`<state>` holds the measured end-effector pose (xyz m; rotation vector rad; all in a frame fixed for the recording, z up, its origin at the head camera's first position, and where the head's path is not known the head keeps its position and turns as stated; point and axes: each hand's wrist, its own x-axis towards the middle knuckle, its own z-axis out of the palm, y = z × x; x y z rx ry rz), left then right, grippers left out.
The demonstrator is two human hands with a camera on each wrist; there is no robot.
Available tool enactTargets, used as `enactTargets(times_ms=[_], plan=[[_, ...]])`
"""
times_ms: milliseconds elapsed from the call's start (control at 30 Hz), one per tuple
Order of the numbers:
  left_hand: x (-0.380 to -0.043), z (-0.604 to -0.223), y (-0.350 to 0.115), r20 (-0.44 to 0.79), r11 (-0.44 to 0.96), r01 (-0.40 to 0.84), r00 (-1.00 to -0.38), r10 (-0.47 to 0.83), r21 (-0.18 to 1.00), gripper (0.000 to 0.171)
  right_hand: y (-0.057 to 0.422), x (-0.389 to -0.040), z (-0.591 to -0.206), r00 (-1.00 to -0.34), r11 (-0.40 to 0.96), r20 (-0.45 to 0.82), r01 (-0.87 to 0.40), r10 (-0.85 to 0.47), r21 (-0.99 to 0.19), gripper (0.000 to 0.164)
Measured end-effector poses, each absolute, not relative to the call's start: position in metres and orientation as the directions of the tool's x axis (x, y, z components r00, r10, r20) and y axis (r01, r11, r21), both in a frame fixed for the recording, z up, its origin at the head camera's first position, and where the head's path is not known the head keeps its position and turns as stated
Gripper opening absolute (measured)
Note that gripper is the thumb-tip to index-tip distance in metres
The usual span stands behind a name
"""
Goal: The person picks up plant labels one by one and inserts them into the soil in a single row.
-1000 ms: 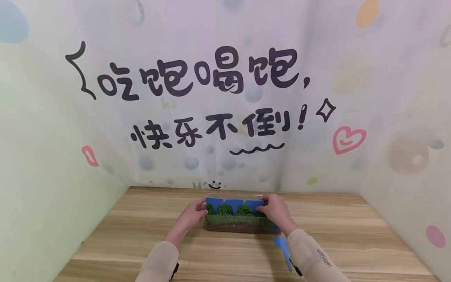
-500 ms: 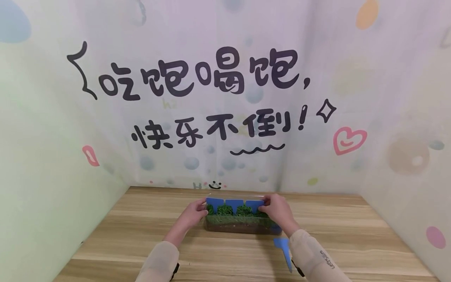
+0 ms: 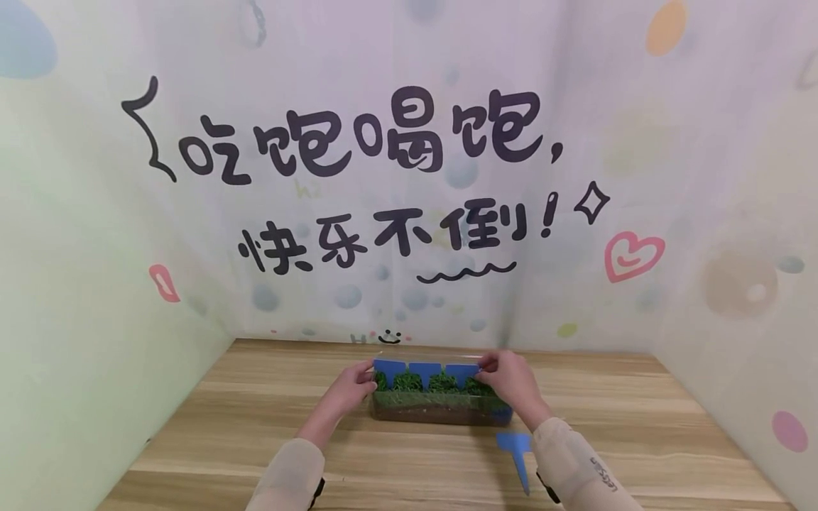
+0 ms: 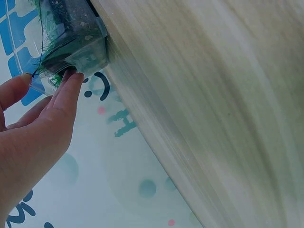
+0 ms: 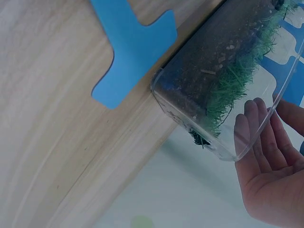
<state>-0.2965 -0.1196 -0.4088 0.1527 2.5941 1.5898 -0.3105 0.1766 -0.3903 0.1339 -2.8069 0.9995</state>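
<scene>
A clear plastic box point(image 3: 441, 412) with dark soil and green grass point(image 3: 442, 383) stands on the table. Three blue T-shaped plant labels point(image 3: 424, 372) stand upright in it. My left hand point(image 3: 347, 387) holds the box's left end; in the left wrist view its thumb point(image 4: 18, 89) is at the upper edge, its fingers against the end wall. My right hand point(image 3: 511, 380) is at the right end, fingertips near the rightmost label's edge. In the right wrist view its fingers point(image 5: 256, 135) are extended behind the clear wall. Whether the thumb touches the label cannot be told.
Another blue T-shaped label point(image 3: 516, 447) lies on the wooden table point(image 3: 255, 411), in front of the box's right end and next to my right sleeve point(image 3: 578, 461). Behind the table hangs a printed backdrop point(image 3: 396, 298), with side panels at left and right.
My right hand has shifted slightly right, away from the rightmost label, and more of the loose label on the table shows. The left hand and the box stay in place.
</scene>
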Motion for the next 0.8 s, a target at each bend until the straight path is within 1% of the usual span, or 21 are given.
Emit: enactTargets(times_ms=[267, 567, 800], plan=[[-0.295, -0.408, -0.12, -0.03, 0.46, 0.036, -0.99, 0.135, 0.887, 0.053, 0.181, -0.309, -0.388, -0.98, 0.773, 0.197, -0.146, -0.028, -0.617, 0.011], [-0.296, -0.409, -0.121, -0.028, 0.457, 0.039, -0.99, 0.139, 0.888, 0.053, 0.186, -0.304, -0.383, -0.982, 0.771, 0.188, -0.136, -0.022, -0.622, 0.014], [-0.296, -0.41, -0.121, -0.02, 0.451, 0.047, -0.99, 0.141, 0.891, 0.053, 0.192, -0.301, -0.381, -0.979, 0.771, 0.203, -0.154, -0.033, -0.618, 0.014]])
